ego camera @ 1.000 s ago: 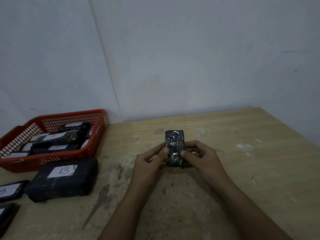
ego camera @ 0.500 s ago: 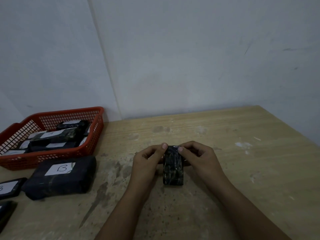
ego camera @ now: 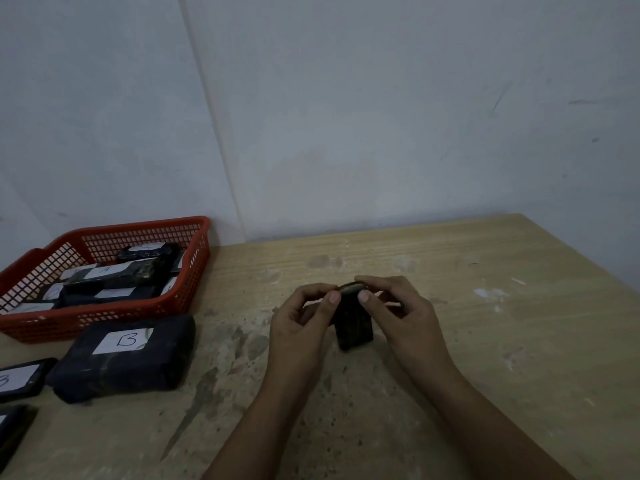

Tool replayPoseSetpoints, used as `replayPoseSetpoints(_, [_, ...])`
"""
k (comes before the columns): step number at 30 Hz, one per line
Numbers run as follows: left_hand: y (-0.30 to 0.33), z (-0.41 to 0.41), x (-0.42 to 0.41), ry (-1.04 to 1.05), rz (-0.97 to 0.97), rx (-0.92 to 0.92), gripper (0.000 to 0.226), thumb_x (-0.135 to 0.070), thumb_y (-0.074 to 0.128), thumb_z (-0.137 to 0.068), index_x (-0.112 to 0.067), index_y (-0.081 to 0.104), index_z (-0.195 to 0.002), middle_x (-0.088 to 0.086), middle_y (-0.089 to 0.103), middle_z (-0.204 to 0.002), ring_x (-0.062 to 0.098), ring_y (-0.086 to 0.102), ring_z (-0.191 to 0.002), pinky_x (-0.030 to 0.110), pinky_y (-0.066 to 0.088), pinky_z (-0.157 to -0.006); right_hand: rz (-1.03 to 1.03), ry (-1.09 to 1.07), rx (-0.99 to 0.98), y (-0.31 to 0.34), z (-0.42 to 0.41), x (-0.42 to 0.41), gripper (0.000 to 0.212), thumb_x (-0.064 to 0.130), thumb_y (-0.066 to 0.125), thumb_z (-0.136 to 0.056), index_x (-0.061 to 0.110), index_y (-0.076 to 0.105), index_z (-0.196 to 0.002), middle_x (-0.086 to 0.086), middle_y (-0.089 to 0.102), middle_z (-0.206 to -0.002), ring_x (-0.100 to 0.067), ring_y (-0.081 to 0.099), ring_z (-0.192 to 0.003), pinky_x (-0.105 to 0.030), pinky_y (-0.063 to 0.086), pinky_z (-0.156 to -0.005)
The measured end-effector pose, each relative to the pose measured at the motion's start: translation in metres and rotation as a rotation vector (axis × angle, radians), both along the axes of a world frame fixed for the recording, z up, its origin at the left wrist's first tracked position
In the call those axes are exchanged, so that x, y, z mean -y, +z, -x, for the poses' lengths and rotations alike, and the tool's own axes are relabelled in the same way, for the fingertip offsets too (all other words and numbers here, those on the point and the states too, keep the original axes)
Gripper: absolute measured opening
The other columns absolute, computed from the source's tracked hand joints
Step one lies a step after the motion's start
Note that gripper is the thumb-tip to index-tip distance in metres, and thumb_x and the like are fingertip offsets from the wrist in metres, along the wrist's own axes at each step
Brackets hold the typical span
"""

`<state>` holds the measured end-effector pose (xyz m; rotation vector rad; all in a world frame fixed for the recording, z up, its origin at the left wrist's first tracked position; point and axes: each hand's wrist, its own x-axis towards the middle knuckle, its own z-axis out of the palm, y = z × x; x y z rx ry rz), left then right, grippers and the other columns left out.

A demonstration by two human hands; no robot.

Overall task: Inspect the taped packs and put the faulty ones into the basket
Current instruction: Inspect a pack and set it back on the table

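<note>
Black tape wraps every pack here. At the far left edge, a black pack (ego camera: 14, 429) is cut off by the frame, and just behind it lies a flat pack with a white label (ego camera: 22, 378), also partly cropped. Beside that sits a large black taped pack (ego camera: 123, 358) whose white label reads "B"; it lies on the wooden table (ego camera: 485, 358), just in front of the red plastic basket (ego camera: 104, 315). The basket has mesh walls and stands at the table's back left, near the wall corner. Several taped packs with white labels (ego camera: 114, 275) are piled inside it, some overlapping.

Near the table's middle, the left hand (ego camera: 299, 327) and the right hand (ego camera: 403, 322) hold a small black taped pack (ego camera: 355, 327) between them. The pack stands roughly upright, its top edge tilted toward the camera; whether its bottom end touches the tabletop is hard to tell. Each hand pinches the pack near its top, thumb on the near face and curled fingers behind, thumbs close together. Both forearms reach in from the bottom edge.

The table's right side shows pale scuffs and stains, and a grey-white wall (ego camera: 381, 116) rises behind.
</note>
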<state>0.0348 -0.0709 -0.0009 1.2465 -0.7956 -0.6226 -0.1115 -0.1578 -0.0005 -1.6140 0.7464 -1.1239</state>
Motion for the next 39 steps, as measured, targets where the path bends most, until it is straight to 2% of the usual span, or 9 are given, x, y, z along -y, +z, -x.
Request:
replayPoseSetpoints(5, [-0.003,0.0,0.001,-0.025,-0.006,0.002,0.016,-0.011,0.077,-0.098,-0.014,0.079,-0.114,0.002,0.082,-0.113,0.018,0.078,-0.111,0.031,0.063,-0.091,-0.103,0.061,0.075,0.003,0.003,0.002,0.031,0.032,0.072,-0.098,0.033,0.076,-0.129,0.01,0.072,-0.085,-0.004,0.065,-0.076,-0.019,0.054,-0.07])
replayPoseSetpoints(10, [-0.002,0.004,-0.001,-0.098,-0.054,-0.017,0.019,-0.005,0.076,-0.099,-0.011,0.074,-0.117,0.0,0.083,-0.111,0.021,0.08,-0.106,0.037,0.064,-0.09,-0.088,0.108,0.074,0.003,0.0,-0.004,0.04,0.022,0.069,-0.104,0.039,0.069,-0.14,0.011,0.078,-0.115,-0.008,0.074,-0.108,-0.025,0.061,-0.089])
replayPoseSetpoints(14, [-0.002,0.002,-0.001,-0.07,-0.046,-0.066,0.023,-0.025,0.073,-0.101,-0.002,0.072,-0.105,0.003,0.082,-0.113,0.023,0.08,-0.106,0.043,0.063,-0.097,0.011,0.16,-0.048,0.002,0.001,-0.005,0.044,0.025,0.061,-0.108,0.051,0.061,-0.144,0.011,0.069,-0.124,-0.008,0.068,-0.119,-0.03,0.058,-0.1])
replayPoseSetpoints(18, [-0.005,-0.003,0.001,-0.073,-0.012,-0.175,0.033,-0.023,0.083,-0.09,-0.001,0.072,-0.112,0.013,0.08,-0.118,0.033,0.079,-0.11,0.05,0.062,-0.1,0.065,0.19,-0.063,0.001,-0.002,-0.007,0.051,0.026,0.061,-0.108,0.053,0.054,-0.15,0.005,0.065,-0.119,-0.01,0.067,-0.118,-0.032,0.058,-0.102])
replayPoseSetpoints(22, [-0.006,-0.004,0.004,-0.057,0.003,-0.217,0.058,-0.023,0.087,-0.079,-0.016,0.062,-0.132,0.01,0.078,-0.124,0.032,0.078,-0.112,0.045,0.064,-0.096,-0.157,0.182,0.052,0.0,-0.007,-0.004,0.073,0.025,0.076,-0.097,0.046,0.04,-0.156,-0.004,0.072,-0.12,-0.018,0.075,-0.109,-0.038,0.062,-0.098])
replayPoseSetpoints(27, [-0.002,0.0,0.002,-0.129,0.004,-0.197,0.053,-0.018,0.083,-0.084,-0.012,0.06,-0.132,0.01,0.081,-0.121,0.026,0.08,-0.107,0.033,0.065,-0.086,-0.212,0.241,-0.054,0.003,-0.001,-0.001,0.028,0.017,0.069,-0.102,0.023,0.073,-0.129,0.008,0.08,-0.117,-0.008,0.075,-0.109,-0.033,0.059,-0.095])
replayPoseSetpoints(33, [-0.004,-0.002,0.0,0.013,-0.07,0.258,0.012,-0.023,0.087,-0.089,-0.028,0.082,-0.1,-0.01,0.081,-0.111,0.007,0.072,-0.113,0.014,0.055,-0.088,-0.26,0.195,0.018,-0.003,-0.003,0.0,0.027,0.014,0.076,-0.097,0.023,0.077,-0.123,0.005,0.081,-0.116,-0.015,0.076,-0.11,-0.034,0.062,-0.094])
replayPoseSetpoints(35, [-0.006,-0.008,-0.001,0.072,-0.094,0.366,0.011,-0.039,0.089,-0.085,-0.038,0.084,-0.095,-0.014,0.078,-0.109,0.007,0.065,-0.119,0.024,0.055,-0.095,-0.26,0.173,-0.005,-0.003,-0.002,0.003,0.026,0.009,0.077,-0.095,0.02,0.076,-0.119,0.002,0.081,-0.11,-0.017,0.077,-0.106,-0.032,0.063,-0.09])
replayPoseSetpoints(39, [-0.001,-0.005,-0.002,0.001,-0.088,0.243,0.029,-0.054,0.079,-0.083,-0.032,0.083,-0.101,-0.012,0.081,-0.106,0.008,0.074,-0.107,0.043,0.059,-0.094,-0.253,0.199,-0.054,-0.001,0.001,0.005,0.023,0.005,0.077,-0.093,0.014,0.078,-0.115,-0.003,0.083,-0.103,-0.02,0.078,-0.101,-0.028,0.061,-0.083])
